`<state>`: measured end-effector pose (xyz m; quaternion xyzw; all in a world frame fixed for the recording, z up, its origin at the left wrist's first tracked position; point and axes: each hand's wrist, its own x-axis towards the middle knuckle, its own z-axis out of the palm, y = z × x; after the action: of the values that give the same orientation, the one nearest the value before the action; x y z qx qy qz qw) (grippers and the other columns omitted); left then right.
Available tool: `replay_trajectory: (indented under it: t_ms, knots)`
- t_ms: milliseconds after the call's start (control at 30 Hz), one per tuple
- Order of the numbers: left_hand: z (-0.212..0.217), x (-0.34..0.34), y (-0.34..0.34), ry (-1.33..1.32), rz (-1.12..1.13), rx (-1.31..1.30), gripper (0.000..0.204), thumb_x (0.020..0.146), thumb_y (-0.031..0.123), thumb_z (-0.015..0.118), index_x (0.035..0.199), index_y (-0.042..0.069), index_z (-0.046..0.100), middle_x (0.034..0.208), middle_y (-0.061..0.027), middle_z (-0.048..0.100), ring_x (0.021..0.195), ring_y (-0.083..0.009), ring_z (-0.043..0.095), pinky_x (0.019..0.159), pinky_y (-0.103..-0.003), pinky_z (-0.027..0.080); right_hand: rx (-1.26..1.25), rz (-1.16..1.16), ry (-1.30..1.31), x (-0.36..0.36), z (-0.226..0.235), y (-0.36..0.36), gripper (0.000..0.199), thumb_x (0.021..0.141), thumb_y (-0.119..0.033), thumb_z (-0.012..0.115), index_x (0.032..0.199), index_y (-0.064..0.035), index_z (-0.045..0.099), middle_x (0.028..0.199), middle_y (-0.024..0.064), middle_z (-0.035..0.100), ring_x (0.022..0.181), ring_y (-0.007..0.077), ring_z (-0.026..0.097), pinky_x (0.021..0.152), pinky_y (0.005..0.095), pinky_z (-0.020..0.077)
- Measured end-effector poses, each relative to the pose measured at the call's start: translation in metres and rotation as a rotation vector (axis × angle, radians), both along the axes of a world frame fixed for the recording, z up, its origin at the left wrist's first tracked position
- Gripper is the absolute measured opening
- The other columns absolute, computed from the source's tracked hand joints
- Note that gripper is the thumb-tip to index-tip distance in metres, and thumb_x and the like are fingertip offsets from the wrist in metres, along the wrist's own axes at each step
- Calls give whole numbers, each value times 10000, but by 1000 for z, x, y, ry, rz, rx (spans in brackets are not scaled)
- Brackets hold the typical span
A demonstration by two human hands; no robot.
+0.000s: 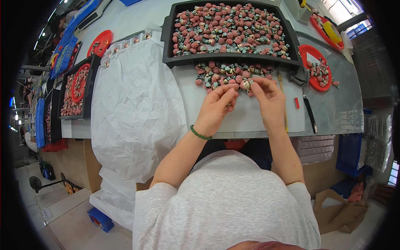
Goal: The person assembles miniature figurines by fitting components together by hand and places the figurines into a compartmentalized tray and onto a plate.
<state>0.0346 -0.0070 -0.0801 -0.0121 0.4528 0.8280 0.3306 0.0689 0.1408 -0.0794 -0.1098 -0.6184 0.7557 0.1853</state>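
My right hand (pixel 271 100) pinches a small raspberry-shaped piece (pixel 246 84), pink and cream, between thumb and forefinger. Close to its left side is my left hand (pixel 218 104), thumb and fingers drawn together; whatever they hold, if anything, is too small to make out. A green braided bracelet (pixel 201 133) circles my left wrist. Just beyond both hands lies a loose pile of similar pink pieces (pixel 214 77) with grey-green leafy parts. Behind that pile stands a black tray (pixel 233 59) filled with many more of them.
Crumpled white sheeting (pixel 135 96) hangs over the table edge at left. A black pen-like tool (pixel 309 113), a thin yellowish stick (pixel 284 104) and a small red block (pixel 296 103) lie right of my hands. Farther right is a red plate (pixel 306 50) with pieces; another black tray (pixel 91 89) stands far left.
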Motion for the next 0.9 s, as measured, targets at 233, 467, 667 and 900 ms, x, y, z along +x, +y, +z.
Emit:
replay_trajectory:
  t_ms: [233,467,667,900]
  knots:
    - [-3,-1,-1,197,-110,-48,259,913,226,486,1026,12,581,769,24,527,674,-53,448,586,-190,358,-381,57,-114,37,-7,-23,168,836,-53,580,984,24,561,891,101,606,810,163,605,736,272,505]
    - [-3,-1,0,258,-128,-96,225,894,180,518,1006,4,602,791,7,554,680,-65,447,604,-192,376,-302,77,-75,38,-16,-20,181,816,-32,602,980,25,554,910,103,598,790,167,608,736,276,506]
    - [-5,-1,-3,136,-103,162,268,820,40,587,1085,7,558,970,-39,575,876,-91,514,776,-219,420,-66,13,104,41,-14,-24,291,772,65,610,1050,37,527,980,103,571,910,148,560,810,263,473]
    - [-3,-4,-8,-85,-142,309,275,864,21,496,1137,-1,516,1117,-84,548,954,-122,524,862,-257,412,202,-8,186,41,-16,-18,362,764,83,609,1110,45,512,1006,111,561,933,153,551,817,255,461]
